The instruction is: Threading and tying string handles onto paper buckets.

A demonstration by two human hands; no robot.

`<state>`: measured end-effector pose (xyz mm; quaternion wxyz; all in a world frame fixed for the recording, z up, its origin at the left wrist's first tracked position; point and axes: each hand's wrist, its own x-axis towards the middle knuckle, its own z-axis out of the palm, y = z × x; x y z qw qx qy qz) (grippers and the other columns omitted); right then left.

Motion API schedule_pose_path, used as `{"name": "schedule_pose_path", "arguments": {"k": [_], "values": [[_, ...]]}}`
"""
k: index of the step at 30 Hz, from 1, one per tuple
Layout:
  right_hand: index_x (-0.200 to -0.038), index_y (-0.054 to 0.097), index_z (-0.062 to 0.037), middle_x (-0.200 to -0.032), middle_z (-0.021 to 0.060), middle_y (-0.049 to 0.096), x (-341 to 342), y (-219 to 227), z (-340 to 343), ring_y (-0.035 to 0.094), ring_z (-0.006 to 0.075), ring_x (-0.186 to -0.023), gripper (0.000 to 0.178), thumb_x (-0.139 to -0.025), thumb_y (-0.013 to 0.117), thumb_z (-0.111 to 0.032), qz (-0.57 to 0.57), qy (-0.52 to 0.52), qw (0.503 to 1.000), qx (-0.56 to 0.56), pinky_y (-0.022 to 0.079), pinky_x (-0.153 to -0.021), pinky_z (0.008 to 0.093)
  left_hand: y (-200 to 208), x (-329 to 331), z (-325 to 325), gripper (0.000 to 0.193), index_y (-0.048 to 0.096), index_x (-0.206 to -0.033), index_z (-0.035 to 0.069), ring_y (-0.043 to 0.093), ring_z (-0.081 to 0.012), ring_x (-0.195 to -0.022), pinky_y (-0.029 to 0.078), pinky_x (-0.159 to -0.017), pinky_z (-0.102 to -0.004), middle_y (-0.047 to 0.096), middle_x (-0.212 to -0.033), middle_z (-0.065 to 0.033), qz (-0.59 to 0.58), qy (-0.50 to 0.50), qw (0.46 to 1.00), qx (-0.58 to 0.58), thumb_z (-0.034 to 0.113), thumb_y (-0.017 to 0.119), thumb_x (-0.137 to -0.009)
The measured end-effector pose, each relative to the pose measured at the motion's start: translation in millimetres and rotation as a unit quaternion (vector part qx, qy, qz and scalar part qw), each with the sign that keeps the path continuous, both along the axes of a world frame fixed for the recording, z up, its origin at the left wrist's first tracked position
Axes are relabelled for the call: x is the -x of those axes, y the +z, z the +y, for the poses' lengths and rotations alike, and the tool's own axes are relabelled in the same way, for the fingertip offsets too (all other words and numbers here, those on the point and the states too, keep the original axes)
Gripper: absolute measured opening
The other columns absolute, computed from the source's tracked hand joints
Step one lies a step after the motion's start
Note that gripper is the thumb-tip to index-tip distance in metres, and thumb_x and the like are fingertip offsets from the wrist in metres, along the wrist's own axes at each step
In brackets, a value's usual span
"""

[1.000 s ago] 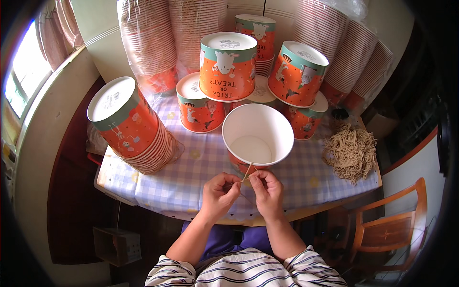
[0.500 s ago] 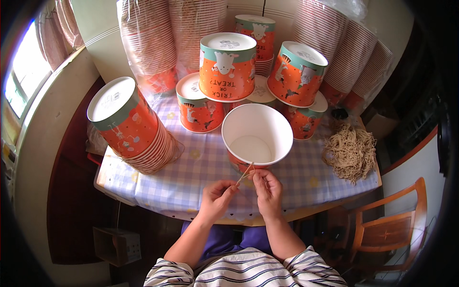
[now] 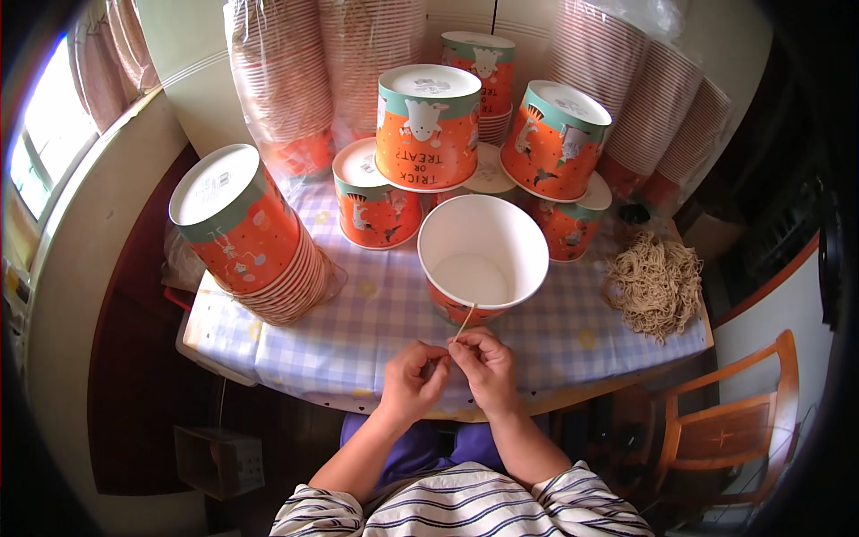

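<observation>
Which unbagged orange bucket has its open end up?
The bucket just beyond the left hand and right hand, its white inside showing. The other unbagged buckets are upside down, bases up.

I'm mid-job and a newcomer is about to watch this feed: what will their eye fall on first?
Probably the orange-and-green buckets piled upside down toward the back of the checked tablecloth, with an upright white-lined bucket in front of them. Nearer still, the left hand and right hand meet at a thin tan cord by that bucket's near side. A tangled cord heap lies at the right.
</observation>
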<state>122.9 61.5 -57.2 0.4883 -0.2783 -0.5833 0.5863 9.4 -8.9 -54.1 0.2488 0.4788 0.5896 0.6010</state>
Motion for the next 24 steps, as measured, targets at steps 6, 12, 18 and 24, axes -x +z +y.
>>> {"name": "schedule_pose_path", "arguments": {"k": [6,12,18,24], "values": [[-0.09,0.067,-0.0024,-0.084,-0.0014,0.064,0,3,-3,0.05,0.0014,-0.064,0.008,-0.086,0.069,-0.009,-0.05,-0.022,0.998,0.023,0.041,-0.057,0.0177,5,-2,-3,0.011,0.064,-0.086,0.003,0.056,-0.0181,-0.056,0.043,-0.052,-0.0278,0.058,-0.074,-0.0094,0.097,0.018,0.995,-0.004,0.002,0.067,-0.076],[-0.089,0.067,-0.0004,-0.075,-0.0045,0.061,3,12,-1,0.05,0.0008,-0.067,0.01,-0.087,0.068,-0.01,0.022,-0.017,0.992,0.121,0.04,-0.059,0.0171,9,-5,1,0.013,0.064,-0.085,0.003,0.061,-0.0221,-0.059,0.048,-0.052,-0.0302,0.058,-0.073,-0.0099,0.14,0.023,0.989,-0.047,-0.001,0.067,-0.074],[-0.091,0.066,0.0002,-0.076,-0.0045,0.061,8,21,0,0.05,0.0011,-0.068,0.009,-0.088,0.067,-0.009,0.071,-0.031,0.989,0.126,0.041,-0.062,0.0172,10,-4,3,0.014,0.063,-0.083,0.003,0.06,-0.0223,-0.056,0.048,-0.049,-0.0305,0.058,-0.071,-0.0092,0.17,0.018,0.982,-0.076,-0.004,0.067,-0.071],[-0.093,0.066,0.0003,-0.079,-0.0037,0.062,8,24,-1,0.052,0.0014,-0.072,0.009,-0.089,0.066,-0.008,0.076,-0.043,0.989,0.119,0.042,-0.065,0.0173,5,-4,1,0.014,0.063,-0.081,0.003,0.058,-0.0206,-0.054,0.046,-0.048,-0.0291,0.057,-0.068,-0.0085,0.19,0.01,0.977,-0.094,-0.005,0.067,-0.07]]}}
